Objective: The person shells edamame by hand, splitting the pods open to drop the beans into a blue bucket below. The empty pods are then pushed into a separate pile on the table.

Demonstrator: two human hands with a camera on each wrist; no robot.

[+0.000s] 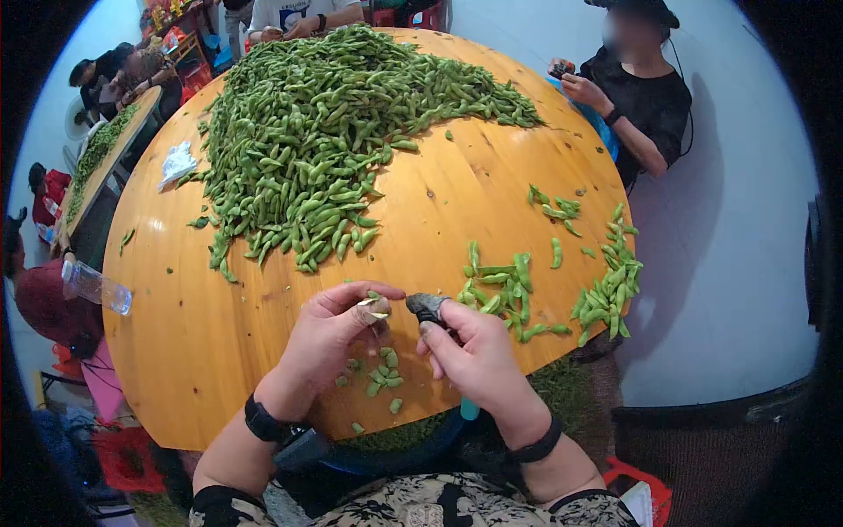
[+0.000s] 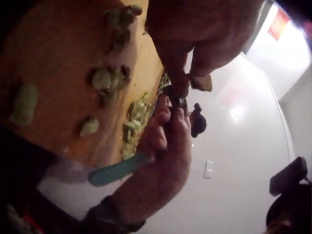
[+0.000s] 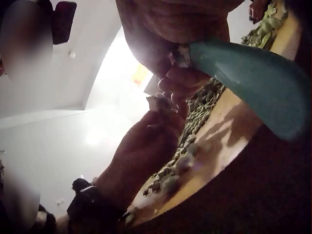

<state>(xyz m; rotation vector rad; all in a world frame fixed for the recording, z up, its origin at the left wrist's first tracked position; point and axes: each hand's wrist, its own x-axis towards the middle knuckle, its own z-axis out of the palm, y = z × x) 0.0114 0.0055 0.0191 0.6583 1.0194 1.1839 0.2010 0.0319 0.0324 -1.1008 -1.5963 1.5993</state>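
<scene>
My left hand (image 1: 329,334) pinches a pale-edged green soybean pod (image 1: 378,307) between thumb and forefinger above the table's near edge. Close to its right, my right hand (image 1: 474,347) has its fingers curled around a tool with a teal handle (image 3: 253,83). That handle sticks out below the palm; the working end is hidden in the fingers. A dark grey cover (image 1: 426,305) wraps the right forefinger. Several small green bean pieces (image 1: 385,376) lie on the wood beneath the hands.
A big heap of green pods (image 1: 307,149) covers the far left of the wooden table (image 1: 457,202). Smaller pod piles (image 1: 610,294) lie at right. A plastic bottle (image 1: 97,288) lies at the left edge, white tissue (image 1: 177,165) farther back. A person (image 1: 641,97) is at the right.
</scene>
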